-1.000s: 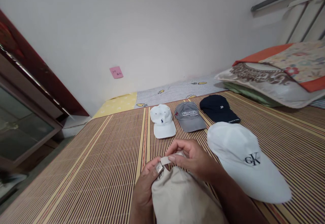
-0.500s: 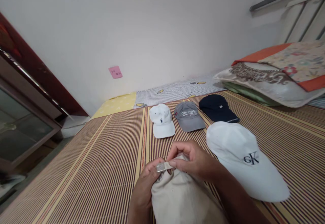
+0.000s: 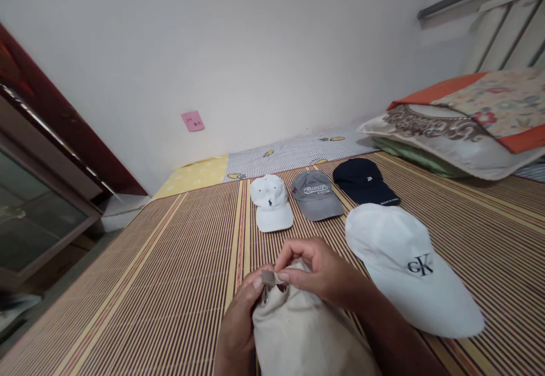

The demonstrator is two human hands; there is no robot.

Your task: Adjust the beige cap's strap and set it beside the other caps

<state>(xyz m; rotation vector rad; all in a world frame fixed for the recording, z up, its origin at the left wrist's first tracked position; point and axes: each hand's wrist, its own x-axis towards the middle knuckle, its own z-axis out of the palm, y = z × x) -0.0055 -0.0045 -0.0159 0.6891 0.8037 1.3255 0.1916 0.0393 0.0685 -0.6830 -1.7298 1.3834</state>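
Beige cap: the beige cap lies at the near edge of the striped mat, under both hands, its back end pointing far.
Strap: the cap's strap sits at that far end, between the two hands' fingertips.
Left hand: the left hand clasps the cap's left side, thumb and fingers closed on the strap end.
Right hand: the right hand curls over the cap from the right, thumb and forefinger pinched on the strap.
Nearby: a large white cap lies just right of the hands.
Far row: a small white cap, a grey cap and a navy cap lie side by side, well beyond the hands.
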